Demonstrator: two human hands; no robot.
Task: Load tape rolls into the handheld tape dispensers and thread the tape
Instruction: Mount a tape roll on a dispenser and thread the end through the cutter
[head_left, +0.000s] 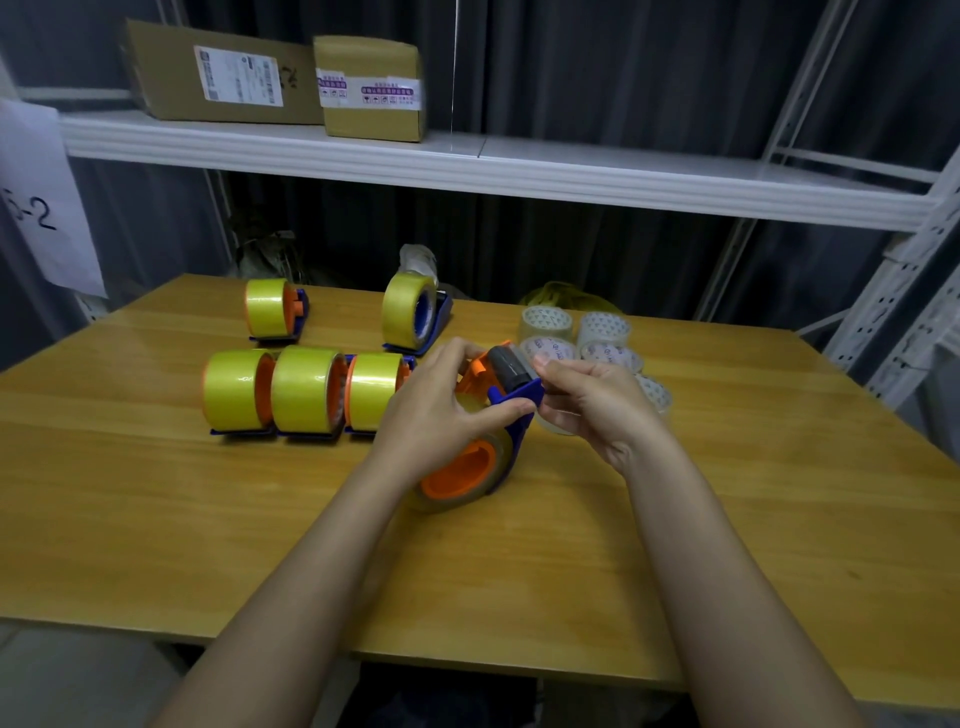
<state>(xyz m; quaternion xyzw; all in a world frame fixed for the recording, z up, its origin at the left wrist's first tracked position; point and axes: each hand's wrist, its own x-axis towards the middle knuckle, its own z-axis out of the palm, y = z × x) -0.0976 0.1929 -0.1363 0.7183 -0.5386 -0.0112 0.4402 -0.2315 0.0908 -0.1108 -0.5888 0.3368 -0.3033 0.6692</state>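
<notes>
1. The table (156, 519) is lying bare toward its near edge.
2. Mid-table, the left hand (441, 410) is gripping the blue dispenser (511, 395) and its clear roll (467, 467); the right hand (592, 400) is pinching the dispenser's front end.
3. Five loaded dispensers (306, 395) are sitting left and behind; spare rolls (602, 332) are crowding the right.

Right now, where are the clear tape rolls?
The clear tape rolls sit on the right side of the table, just behind the right hand.
</notes>
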